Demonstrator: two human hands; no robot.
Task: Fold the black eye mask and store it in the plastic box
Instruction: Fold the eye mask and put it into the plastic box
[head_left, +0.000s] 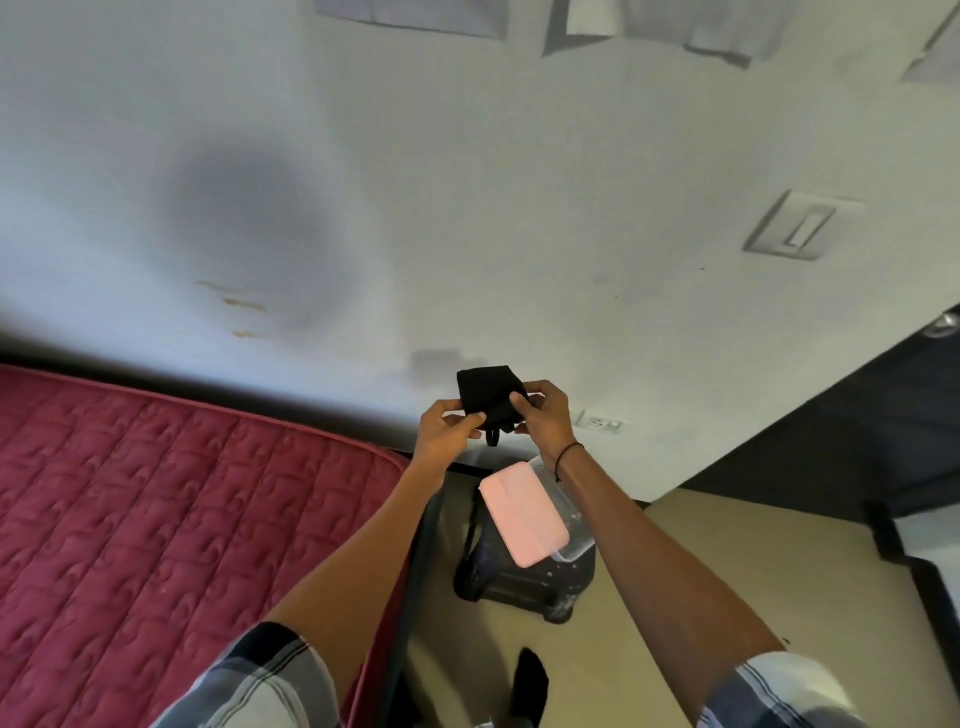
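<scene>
The black eye mask (488, 392) is held up in front of the white wall, folded into a small bundle with a strap loop hanging below it. My left hand (447, 428) pinches its lower left side and my right hand (545, 418) grips its right side. Below my hands, a clear plastic box (569, 525) rests on a dark bag, with a pink lid (522, 512) lying askew across its top. My right forearm crosses just right of the box.
A red quilted mattress (182, 509) fills the left. The dark bag (524, 577) stands on the beige floor (753, 571) between mattress and wall. A black sock foot (530, 686) shows at the bottom. A wall socket (600, 422) and a switch (795, 226) are on the wall.
</scene>
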